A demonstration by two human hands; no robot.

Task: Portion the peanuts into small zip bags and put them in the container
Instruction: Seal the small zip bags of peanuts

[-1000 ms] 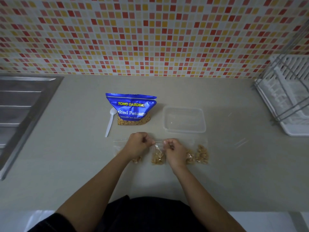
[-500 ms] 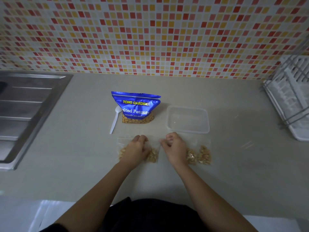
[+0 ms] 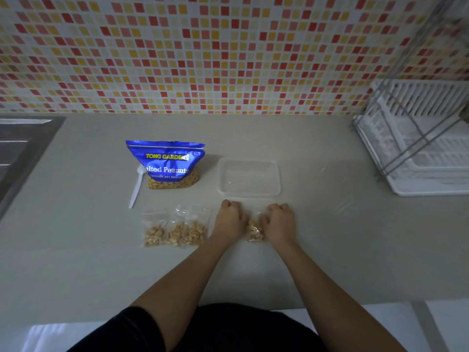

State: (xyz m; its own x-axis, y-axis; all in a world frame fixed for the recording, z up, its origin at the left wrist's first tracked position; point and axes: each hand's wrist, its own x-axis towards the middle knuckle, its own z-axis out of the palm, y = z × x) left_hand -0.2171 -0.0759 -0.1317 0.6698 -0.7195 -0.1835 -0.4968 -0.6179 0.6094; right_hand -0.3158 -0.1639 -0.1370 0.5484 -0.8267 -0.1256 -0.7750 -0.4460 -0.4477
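Note:
A small zip bag of peanuts (image 3: 254,230) lies on the counter just in front of the clear plastic container (image 3: 277,179). My left hand (image 3: 229,219) and my right hand (image 3: 280,220) flank it with fingers curled down onto its top edge; the fingertips are hidden. Three more filled zip bags (image 3: 175,231) lie side by side to the left of my left hand. The blue bag of salted peanuts (image 3: 166,162) stands behind them, with a white plastic spoon (image 3: 136,186) at its left side. Nothing shows inside the container.
A steel sink drainboard (image 3: 17,153) fills the left edge. A white dish rack with a wire frame (image 3: 421,143) stands at the far right. The tiled wall closes off the back, and the counter's front edge runs close to my body.
Both hands left the bag they were pinching in the middle and moved right to another bag. The released bag now lies with the ones on the left. The camera view also shifted.

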